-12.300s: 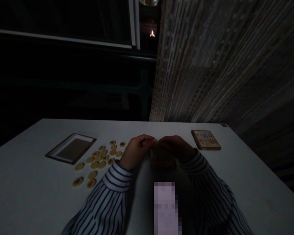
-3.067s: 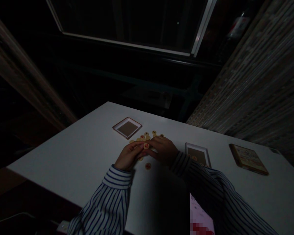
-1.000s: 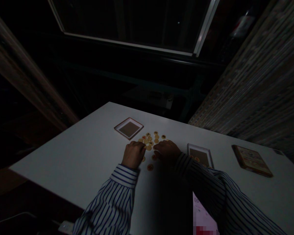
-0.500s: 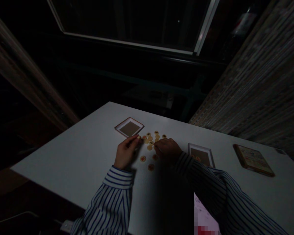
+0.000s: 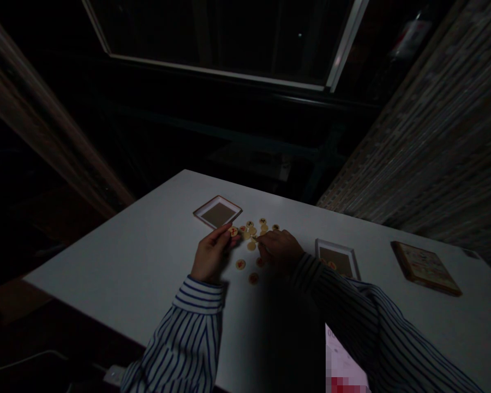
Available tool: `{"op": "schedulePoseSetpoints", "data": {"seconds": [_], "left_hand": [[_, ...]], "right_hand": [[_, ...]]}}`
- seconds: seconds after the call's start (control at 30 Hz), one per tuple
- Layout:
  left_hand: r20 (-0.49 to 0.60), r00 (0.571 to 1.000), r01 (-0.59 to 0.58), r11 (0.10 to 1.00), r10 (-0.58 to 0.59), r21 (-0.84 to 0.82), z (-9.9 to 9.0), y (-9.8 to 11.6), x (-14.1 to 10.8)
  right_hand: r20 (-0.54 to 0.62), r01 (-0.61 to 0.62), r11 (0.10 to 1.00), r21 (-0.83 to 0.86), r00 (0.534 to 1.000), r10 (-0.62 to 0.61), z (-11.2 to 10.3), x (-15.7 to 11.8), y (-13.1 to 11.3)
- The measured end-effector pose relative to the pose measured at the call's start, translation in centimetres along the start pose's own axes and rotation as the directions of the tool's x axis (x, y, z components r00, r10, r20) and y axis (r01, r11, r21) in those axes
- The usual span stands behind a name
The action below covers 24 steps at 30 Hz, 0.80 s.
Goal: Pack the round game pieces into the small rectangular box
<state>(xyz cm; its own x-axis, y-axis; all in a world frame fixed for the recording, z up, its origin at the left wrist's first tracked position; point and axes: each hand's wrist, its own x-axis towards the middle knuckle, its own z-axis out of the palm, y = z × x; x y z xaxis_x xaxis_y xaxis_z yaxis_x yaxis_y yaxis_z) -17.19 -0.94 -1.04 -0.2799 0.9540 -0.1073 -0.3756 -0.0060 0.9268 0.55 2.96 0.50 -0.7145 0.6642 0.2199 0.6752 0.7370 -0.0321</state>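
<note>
Several round, pale wooden pieces, some with red or dark characters, lie on the white table (image 5: 147,245). My left hand (image 5: 213,251) pinches a round piece with a red character (image 5: 233,232) between thumb and fingers, its face turned up. At the right side of the cluster, my right hand (image 5: 280,248) has its fingertips pressed together beside a small piece seen on edge, which it seems to grip. Nearer to me lie red-marked pieces, one on the left (image 5: 240,264) and one lower down (image 5: 253,278).
An open box part (image 5: 197,213) sits behind my left hand. A second tray (image 5: 354,262), holding several pieces, is beyond my right forearm. A flat patterned box (image 5: 425,267) lies farther right. A bright screen (image 5: 343,360) shows under my right sleeve.
The piece in my left hand has turned so that its red character faces up. My right fingertips have lifted slightly, with a small piece now showing on edge at them.
</note>
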Motion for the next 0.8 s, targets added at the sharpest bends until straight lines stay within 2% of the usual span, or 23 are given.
{"op": "schedulePoseSetpoints", "data": {"seconds": [0.23, 0.37, 0.5, 0.67, 0.73, 0.8], "left_hand": [[-0.001, 0.999, -0.036, 0.994, 0.037, 0.108, -0.5, -0.4, 0.2], [0.023, 0.999, -0.049, 0.979, 0.045, 0.198, -0.6, -0.4, 0.2], [0.047, 0.996, -0.088, 0.973, 0.079, 0.215, -0.7, -0.7, 0.4], [0.045, 0.995, -0.100, 0.959, 0.092, 0.265, -1.1, -1.3, 0.7], [0.005, 0.994, -0.107, 0.943, 0.111, 0.316, -1.4, -1.5, 0.8], [-0.066, 0.982, -0.138, 0.904, 0.179, 0.405, -1.9, -1.6, 1.0]], "right_hand": [[-0.015, -0.017, 1.000, 0.014, 1.000, 0.017, -0.3, 1.0, -0.5], [-0.122, 0.031, 0.997, 0.070, 0.992, -0.022, -0.1, 1.9, -1.2], [-0.201, 0.111, 0.986, 0.127, 0.976, -0.084, 0.2, 2.7, -2.2], [-0.169, 0.121, 0.980, 0.157, 0.981, -0.094, 0.8, 3.3, -2.7], [-0.146, 0.106, 0.981, 0.163, 0.986, -0.082, 1.1, 3.5, -2.6], [-0.105, 0.082, 0.986, 0.148, 0.992, -0.067, 1.5, 3.5, -2.5]]}}
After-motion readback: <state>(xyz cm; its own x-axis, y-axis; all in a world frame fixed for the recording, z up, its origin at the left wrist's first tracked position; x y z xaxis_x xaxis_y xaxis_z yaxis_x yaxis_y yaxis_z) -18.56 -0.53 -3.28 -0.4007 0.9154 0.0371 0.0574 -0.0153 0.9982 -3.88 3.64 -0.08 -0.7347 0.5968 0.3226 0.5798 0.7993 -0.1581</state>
